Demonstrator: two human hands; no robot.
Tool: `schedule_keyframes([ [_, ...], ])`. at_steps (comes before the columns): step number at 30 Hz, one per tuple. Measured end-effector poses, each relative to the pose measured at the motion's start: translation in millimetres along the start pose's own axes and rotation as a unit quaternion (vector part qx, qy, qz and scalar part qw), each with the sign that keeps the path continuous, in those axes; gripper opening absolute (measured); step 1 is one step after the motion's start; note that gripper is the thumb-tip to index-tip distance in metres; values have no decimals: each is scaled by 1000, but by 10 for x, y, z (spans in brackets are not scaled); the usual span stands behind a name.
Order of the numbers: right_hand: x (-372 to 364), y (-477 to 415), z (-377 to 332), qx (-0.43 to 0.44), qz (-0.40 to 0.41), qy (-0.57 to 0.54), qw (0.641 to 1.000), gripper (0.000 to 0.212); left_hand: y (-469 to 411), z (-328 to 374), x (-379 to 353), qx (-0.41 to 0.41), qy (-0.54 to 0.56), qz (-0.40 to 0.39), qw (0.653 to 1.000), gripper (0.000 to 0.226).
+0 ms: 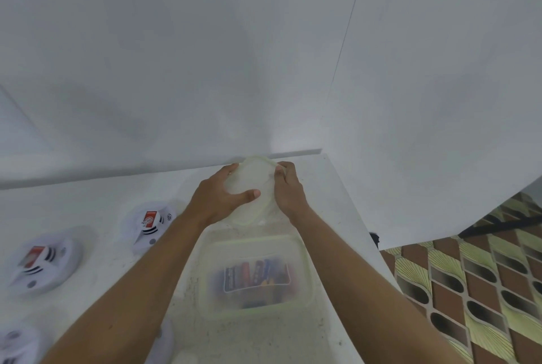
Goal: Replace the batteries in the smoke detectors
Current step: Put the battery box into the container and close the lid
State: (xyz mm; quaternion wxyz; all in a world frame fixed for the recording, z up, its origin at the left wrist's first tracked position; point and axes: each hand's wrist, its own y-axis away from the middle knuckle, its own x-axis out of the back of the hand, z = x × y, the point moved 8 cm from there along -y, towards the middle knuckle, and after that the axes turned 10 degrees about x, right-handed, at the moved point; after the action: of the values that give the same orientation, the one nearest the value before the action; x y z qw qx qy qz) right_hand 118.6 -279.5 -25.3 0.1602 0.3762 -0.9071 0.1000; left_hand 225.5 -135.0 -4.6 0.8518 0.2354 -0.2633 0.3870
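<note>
Both hands hold a translucent plastic lid [253,176] with a pale green rim near the far edge of the white counter [96,217]. My left hand [223,195] grips its left side, thumb laid across the top. My right hand [289,187] grips its right edge with curled fingers. Below the lid stands an open clear container [253,277] with several batteries lying inside. Two white smoke detectors lie on their faces at the left, one [151,224] nearer the middle and one [44,265] further left, each with a red battery showing in its back.
Parts of more white detectors show at the bottom left [17,344] and under my left forearm [165,343]. White walls stand behind and to the right of the counter. Patterned floor tiles [484,290] lie beyond the counter's right edge.
</note>
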Motion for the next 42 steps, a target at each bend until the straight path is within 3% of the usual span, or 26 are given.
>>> schedule_keyframes([
  [8, 10, -47, 53, -78, -47, -47, 995, 50, -26, -19, -4, 22, -4, 24, 999, 65],
  [14, -18, 59, 91, -122, -51, -71, 989, 39, 59, -124, 71, 98, 83, 141, 982, 47],
  [16, -48, 93, 39, -107, -79, -34, 990, 37, 62, -195, 72, 137, 154, 112, 972, 50],
  [19, -36, 50, -87, -41, -89, 64, 993, 36, 69, -243, 109, 171, 192, 27, 966, 76],
  [22, -77, -3, -194, 10, -112, 123, 986, 39, 78, -259, 254, 148, 89, 34, 984, 95],
  [27, -257, -70, -216, 45, -190, 118, 974, 42, 104, -288, 409, 98, -85, 145, 981, 106],
  [32, -297, -123, -219, 61, -222, 113, 967, 41, 20, -293, 310, 18, -54, 99, 993, 103],
  [42, -333, -153, -196, 71, -220, 101, 968, 40, 1, -368, 295, 26, 29, 76, 996, 93],
])
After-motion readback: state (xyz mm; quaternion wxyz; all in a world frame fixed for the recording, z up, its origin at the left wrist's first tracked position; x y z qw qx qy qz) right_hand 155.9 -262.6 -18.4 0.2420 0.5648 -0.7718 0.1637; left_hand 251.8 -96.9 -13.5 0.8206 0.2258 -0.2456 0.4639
